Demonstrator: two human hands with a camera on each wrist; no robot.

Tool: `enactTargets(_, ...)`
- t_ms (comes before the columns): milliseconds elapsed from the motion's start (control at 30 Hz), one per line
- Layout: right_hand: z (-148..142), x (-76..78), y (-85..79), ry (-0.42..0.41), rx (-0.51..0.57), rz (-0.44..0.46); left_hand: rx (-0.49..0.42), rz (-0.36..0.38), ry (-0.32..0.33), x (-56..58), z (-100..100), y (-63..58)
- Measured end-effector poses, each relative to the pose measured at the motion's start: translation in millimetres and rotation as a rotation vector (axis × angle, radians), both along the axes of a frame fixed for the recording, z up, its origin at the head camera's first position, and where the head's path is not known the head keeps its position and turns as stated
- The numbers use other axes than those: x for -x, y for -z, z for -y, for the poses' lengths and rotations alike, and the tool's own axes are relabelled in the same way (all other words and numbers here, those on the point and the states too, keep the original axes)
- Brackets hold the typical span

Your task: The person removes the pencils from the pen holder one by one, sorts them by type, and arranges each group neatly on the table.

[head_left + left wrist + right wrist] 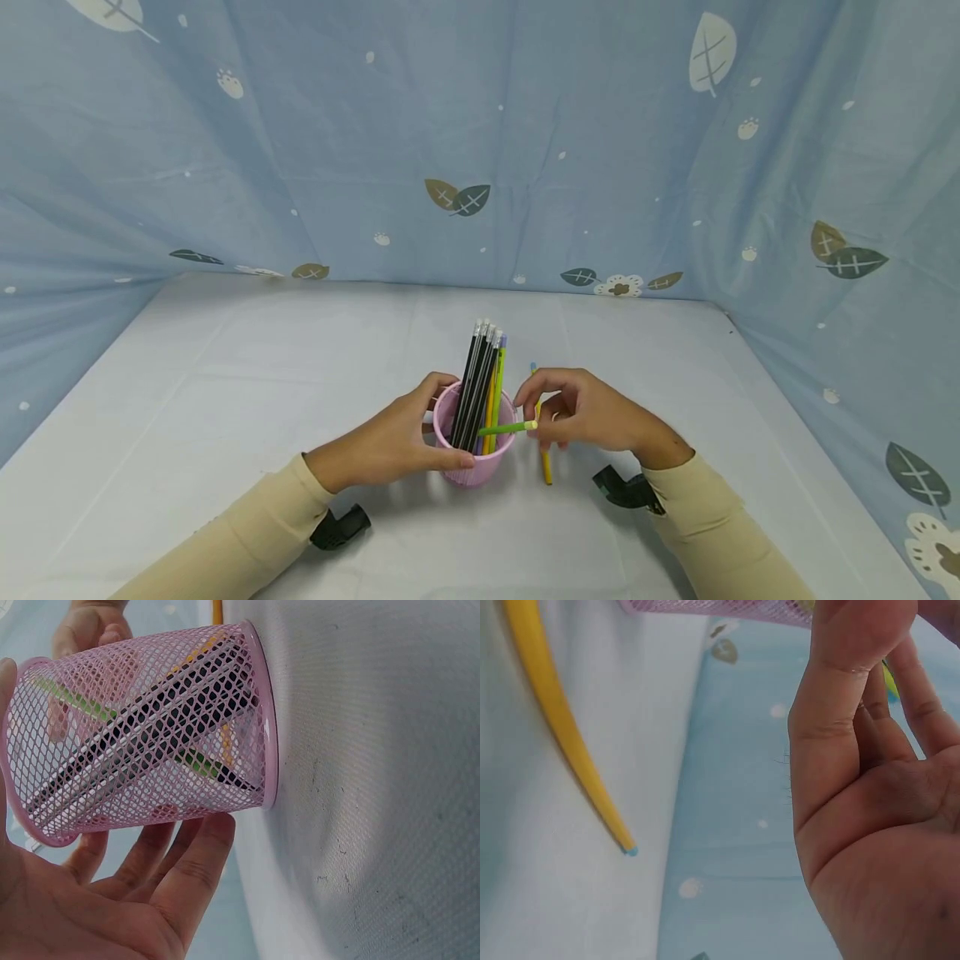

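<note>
My left hand (397, 442) grips a pink mesh pencil cup (468, 475), thumb at the near rim and fingers round the far side. In the left wrist view the fingers rest along the cup's mesh wall (150, 735). Several black pencils (474, 387) with silver ends stand in it, beside yellow and lime ones. A green pencil (506, 428) leans out over the right rim, its pale end near my right hand (592, 408). That hand's fingers are loosely bent, with no grip visible. A yellow pencil (547, 467) lies on the table below the right hand.
A white cloth covers the table (300, 333). Blue curtains (337, 125) printed with leaves and paw marks hang behind it and at both sides. Dark wrist-worn devices sit under the left sleeve (255, 525) and right sleeve (720, 525).
</note>
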State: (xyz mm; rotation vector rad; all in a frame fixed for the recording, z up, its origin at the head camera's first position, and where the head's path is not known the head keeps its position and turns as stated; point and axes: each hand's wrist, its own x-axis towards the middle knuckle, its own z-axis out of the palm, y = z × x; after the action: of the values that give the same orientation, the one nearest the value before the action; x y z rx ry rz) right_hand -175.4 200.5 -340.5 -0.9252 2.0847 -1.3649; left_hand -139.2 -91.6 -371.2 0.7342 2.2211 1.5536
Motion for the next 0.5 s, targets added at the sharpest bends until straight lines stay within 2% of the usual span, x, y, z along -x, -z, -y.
enactTargets(300, 7.2, -9.0, -3.7, -0.022, 0.027, -0.045, -0.019, -0.003, 0.004, -0.4, -0.1, 1.0)
enactTargets(500, 10.7, -12.9, -2.8, 0.014, 0.057, -0.123, -0.009, 0.008, -0.008, -0.9, -0.8, -0.2)
